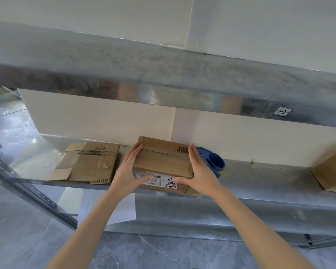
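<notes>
A brown cardboard box [161,162] with a barcode on top and a white shipping label on its near face sits at the front edge of the middle metal shelf [260,179]. My left hand [128,171] grips its left side, fingers along the side and thumb across the labelled face. My right hand [200,171] grips the right side the same way, thumb on the near face. The box overhangs the shelf's front lip slightly.
A flattened cardboard sheet [87,164] lies left of the box. A blue plastic object [215,162] sits behind my right hand against the wall. Another brown box [332,171] stands at far right. The upper shelf [163,74] hangs overhead, and a slanted metal post [33,193] stands at left.
</notes>
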Available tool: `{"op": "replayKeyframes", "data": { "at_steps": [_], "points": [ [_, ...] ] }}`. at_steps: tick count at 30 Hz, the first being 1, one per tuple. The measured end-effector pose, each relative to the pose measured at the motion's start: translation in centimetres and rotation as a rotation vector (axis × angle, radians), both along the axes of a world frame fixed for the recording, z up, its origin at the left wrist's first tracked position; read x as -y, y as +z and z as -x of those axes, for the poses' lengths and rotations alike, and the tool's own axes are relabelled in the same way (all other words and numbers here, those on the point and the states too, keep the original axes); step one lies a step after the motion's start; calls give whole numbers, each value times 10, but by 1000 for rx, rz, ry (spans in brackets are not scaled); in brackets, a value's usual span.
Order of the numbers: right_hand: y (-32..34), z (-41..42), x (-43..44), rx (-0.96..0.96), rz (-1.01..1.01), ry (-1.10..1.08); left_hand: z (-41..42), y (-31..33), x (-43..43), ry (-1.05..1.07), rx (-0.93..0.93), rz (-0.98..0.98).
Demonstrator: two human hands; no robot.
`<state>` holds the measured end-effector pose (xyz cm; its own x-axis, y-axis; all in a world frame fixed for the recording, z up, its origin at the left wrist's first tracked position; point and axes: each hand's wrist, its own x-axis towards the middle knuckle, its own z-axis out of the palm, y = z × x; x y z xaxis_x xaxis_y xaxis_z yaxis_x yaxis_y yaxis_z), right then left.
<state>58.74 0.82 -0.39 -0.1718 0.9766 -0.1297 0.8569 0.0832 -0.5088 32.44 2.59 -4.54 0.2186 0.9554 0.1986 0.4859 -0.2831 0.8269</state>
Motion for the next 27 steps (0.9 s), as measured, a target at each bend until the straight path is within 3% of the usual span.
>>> {"op": "replayKeyframes", "data": {
  "at_steps": [6,11,14,27],
  "points": [
    [-5,-2,-3,81,-60,-1,2,-5,-1,26,20,-20],
    [-9,0,4,-143,-57,-37,21,-1,-3,-52,99,50],
    [-7,-4,2,-181,-74,-34,34,8,-7,-112,125,123],
    [-12,1,6,-231,-84,-79,29,11,-3,-125,-20,93]
  ]
}}
